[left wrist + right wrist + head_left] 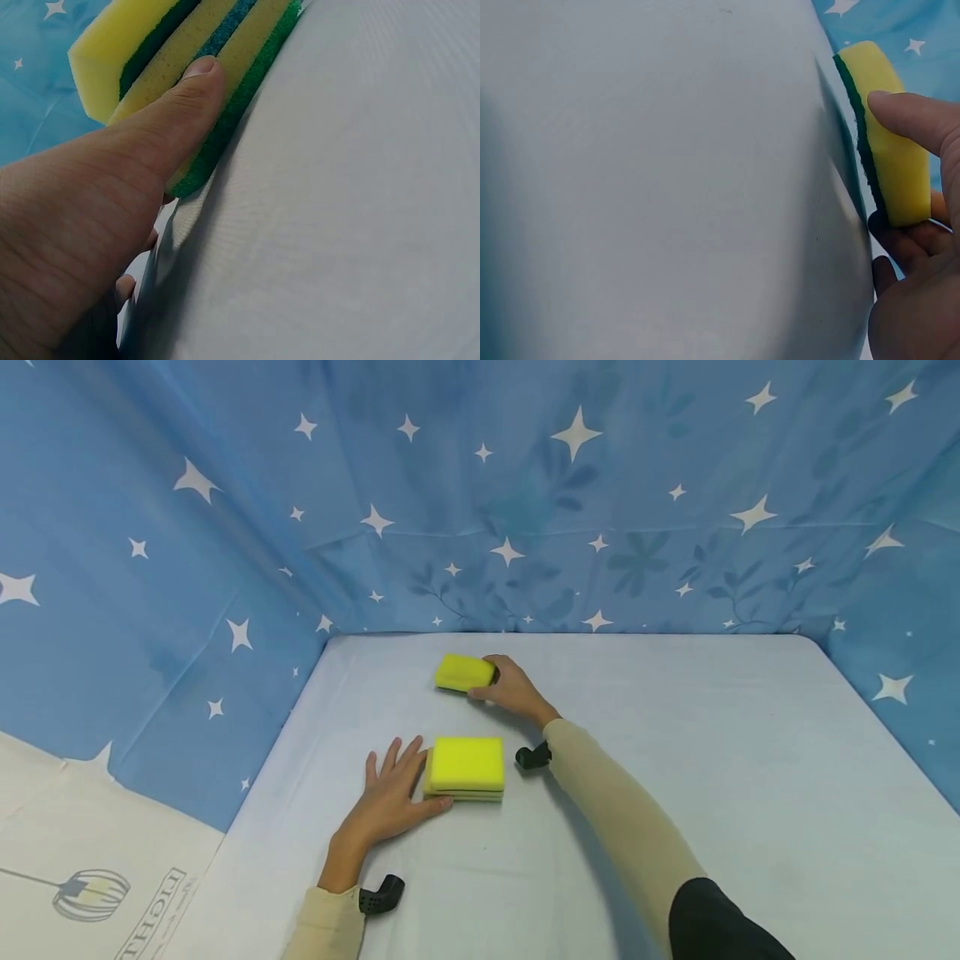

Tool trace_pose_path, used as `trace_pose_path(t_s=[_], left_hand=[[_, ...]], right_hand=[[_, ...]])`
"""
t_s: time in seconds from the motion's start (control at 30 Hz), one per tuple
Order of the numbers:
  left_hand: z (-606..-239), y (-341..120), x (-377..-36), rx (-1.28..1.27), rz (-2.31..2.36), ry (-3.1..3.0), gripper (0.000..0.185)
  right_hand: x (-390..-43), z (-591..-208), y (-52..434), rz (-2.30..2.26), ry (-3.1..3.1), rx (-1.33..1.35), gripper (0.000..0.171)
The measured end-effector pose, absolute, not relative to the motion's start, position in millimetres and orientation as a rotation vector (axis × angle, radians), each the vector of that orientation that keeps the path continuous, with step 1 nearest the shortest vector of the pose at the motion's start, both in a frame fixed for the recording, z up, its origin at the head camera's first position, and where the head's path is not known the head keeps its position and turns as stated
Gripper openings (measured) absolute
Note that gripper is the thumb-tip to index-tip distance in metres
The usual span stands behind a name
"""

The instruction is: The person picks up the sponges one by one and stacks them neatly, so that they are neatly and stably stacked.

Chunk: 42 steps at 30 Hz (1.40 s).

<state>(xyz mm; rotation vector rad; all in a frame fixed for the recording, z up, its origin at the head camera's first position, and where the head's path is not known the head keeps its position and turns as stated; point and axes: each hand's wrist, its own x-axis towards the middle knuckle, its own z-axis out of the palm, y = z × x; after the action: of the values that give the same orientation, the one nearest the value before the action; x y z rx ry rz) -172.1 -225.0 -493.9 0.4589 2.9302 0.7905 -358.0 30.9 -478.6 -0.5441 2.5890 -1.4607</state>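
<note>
Three sponges in the stack (465, 767): sat near the front-left of the table (675, 793), yellow foam up, green and blue scrub layers showing between the foam in the left wrist view, edges lined up pretty square.

Left hand (386, 802): flat on the table just left of the stack, fingers straight and spread, thumb (180, 97) pressed along the stack's near side. Not gripping anything, looks more like bracing so the pile doesn't slide or skew.

Single sponge (465, 672): lying behind the stack, further toward the backdrop, well apart from it, yellow side up and green scrub layer down against the table.

Right hand (513, 687): reaching past the stack on its right, pinching the single sponge at its right end. Thumb (907, 120) on the yellow foam, other fingers curled under and behind the edge. Narrow grip, just the sponge's thickness. Probably grabbed by the end because that's the side nearest the arm.

Lifted or not: can't really tell, green layer looks to be touching the table or close to it.

Backdrop (480, 510): blue cloth with white stars, hung behind and to both sides of the stack.

Wrist cameras (532, 756): black mounts, one right of the stack, the other in front of it to the left.
</note>
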Motion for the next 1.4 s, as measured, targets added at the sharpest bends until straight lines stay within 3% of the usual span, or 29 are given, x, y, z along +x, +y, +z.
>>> trace_pose_path(t_s=[1.4], left_hand=[[-494,-225,-172,0.466,0.809,2.93,0.095]], right_hand=[[-297,-451,65,-1.427,2.626,-0.731,0.083]])
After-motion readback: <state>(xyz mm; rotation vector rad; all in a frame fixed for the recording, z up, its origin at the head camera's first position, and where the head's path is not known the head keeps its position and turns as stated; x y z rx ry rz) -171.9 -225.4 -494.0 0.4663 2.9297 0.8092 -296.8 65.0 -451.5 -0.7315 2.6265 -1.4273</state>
